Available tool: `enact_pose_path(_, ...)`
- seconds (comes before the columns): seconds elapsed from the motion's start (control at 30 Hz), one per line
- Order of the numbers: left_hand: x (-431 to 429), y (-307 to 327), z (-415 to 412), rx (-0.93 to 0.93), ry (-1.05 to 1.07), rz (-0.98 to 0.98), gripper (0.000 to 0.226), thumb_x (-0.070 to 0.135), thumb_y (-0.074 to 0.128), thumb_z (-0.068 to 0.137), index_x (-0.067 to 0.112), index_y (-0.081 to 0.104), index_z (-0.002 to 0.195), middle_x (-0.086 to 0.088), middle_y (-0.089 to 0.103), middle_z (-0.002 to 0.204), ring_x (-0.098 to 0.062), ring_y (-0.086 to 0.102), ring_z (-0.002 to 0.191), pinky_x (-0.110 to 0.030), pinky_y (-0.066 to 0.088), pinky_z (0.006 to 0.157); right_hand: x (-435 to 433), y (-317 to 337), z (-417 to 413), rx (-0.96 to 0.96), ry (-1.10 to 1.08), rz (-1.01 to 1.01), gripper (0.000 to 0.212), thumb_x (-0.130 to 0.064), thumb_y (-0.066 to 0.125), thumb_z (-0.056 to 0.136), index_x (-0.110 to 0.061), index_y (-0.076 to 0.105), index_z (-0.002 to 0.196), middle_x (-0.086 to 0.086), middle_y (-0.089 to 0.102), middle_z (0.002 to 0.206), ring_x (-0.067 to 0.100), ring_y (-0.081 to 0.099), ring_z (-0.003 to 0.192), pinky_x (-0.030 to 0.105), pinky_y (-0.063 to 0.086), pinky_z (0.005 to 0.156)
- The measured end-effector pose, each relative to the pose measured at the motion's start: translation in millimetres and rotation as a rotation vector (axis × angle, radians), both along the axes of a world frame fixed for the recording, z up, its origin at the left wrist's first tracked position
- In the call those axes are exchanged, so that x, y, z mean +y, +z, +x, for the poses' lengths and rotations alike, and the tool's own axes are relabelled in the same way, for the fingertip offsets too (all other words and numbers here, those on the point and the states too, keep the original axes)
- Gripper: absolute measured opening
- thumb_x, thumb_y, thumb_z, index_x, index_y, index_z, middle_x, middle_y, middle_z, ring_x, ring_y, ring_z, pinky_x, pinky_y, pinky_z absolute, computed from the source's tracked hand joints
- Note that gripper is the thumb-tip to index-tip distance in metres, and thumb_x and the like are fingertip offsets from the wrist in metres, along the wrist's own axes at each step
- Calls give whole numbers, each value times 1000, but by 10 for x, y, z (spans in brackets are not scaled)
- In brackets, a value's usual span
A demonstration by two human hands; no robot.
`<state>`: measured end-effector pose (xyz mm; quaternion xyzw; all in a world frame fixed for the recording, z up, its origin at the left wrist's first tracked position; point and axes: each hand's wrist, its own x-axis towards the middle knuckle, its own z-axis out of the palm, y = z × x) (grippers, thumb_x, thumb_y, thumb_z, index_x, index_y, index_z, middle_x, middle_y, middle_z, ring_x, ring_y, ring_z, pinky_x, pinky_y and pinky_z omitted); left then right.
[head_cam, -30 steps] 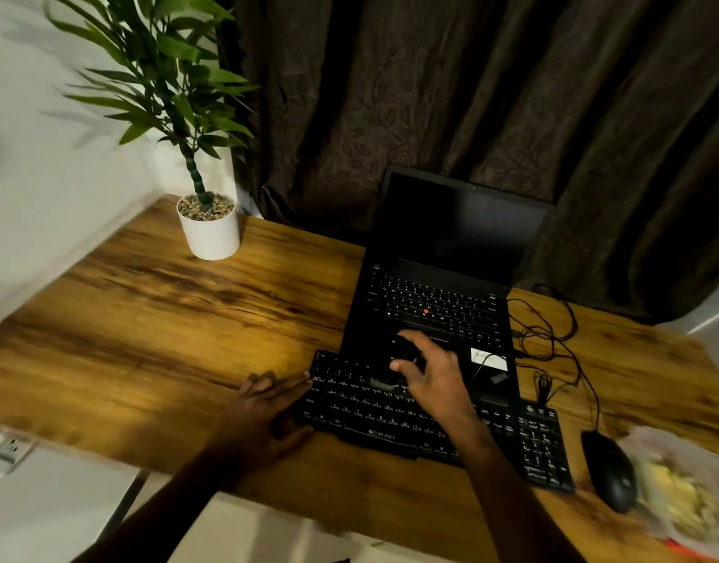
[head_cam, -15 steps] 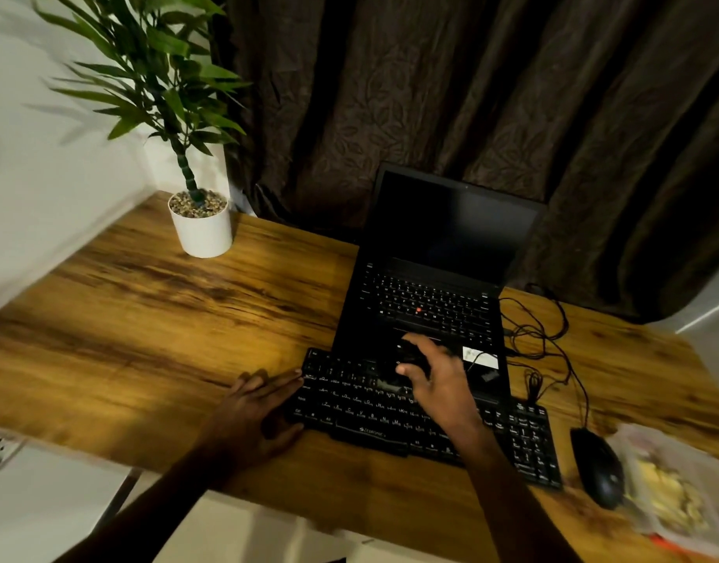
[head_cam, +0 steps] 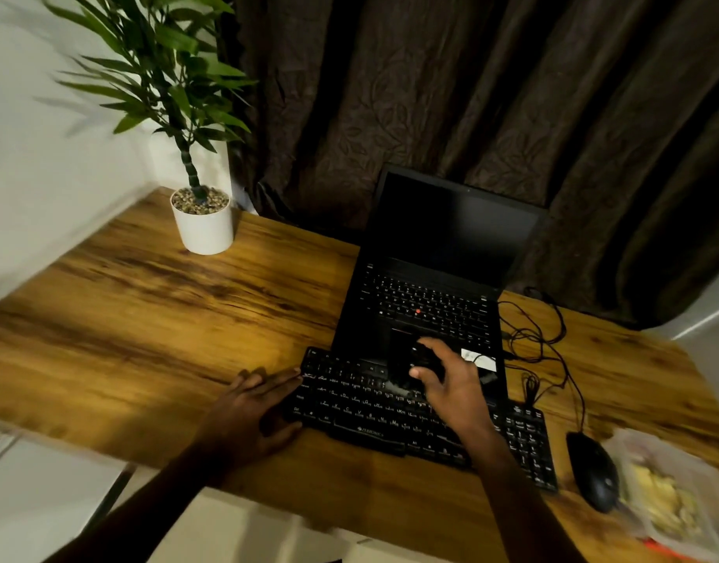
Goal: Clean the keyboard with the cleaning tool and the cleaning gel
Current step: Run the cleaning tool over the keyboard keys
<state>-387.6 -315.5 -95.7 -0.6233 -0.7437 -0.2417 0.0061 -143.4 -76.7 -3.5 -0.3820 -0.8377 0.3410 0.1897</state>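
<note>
R hand (head_cam: 455,384) grips black cleaning tool (head_cam: 406,363) over keyboard (head_cam: 370,416) top rows. L hand (head_cam: 252,408) flat, fingers straight, on its left end. Right of keyboard: clear bag (head_cam: 670,497) w/ yellowish stuff. Far behind-left: pebble-filled pot (head_cam: 205,233).

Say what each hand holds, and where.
Right hand grips the black cleaning tool around its side; exact part too dark. Left hand holds nothing, lying flat at the keyboard end.

A brand mark on the front edge of the black keyboard (head_cam: 349,404) appears to read "ZEBRONICS", while its key legends, like those on the laptop (head_cam: 426,294), stay too small to read.
</note>
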Motion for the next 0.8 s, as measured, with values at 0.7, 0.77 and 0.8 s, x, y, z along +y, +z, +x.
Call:
enact_pose_path(0.7, -12, 7, 17, -17, -8, -24, 69, 65, 51, 89, 31, 40, 148, 19, 34, 155, -16, 54, 122, -43, 40, 103, -38, 72, -45, 9, 60, 12, 42, -21, 66, 91, -52, 52, 117, 1, 63, 104, 12, 65, 92, 27, 61, 65)
enact_pose_path(0.77, -16, -1, 16, -15, -7, -23, 69, 65, 51, 89, 32, 40, 149, 19, 33, 156, -16, 54, 122, -43, 40, 103, -55, 113, -61, 52, 65, -1, 42, -16, 67, 90, -46, 54, 116, -4, 65, 99, 3, 66, 87, 19, 58, 63)
enact_pose_path(0.8, -16, 1, 18, -13, -5, -22, 69, 65, 51, 89, 32, 40, 148, 18, 33, 156, -16, 54, 122, -43, 40, 103, -47, 133, -36, 55, 61, -12, 41, -14, 67, 90, -42, 55, 118, -5, 65, 99, 1, 66, 86, 17, 57, 62)
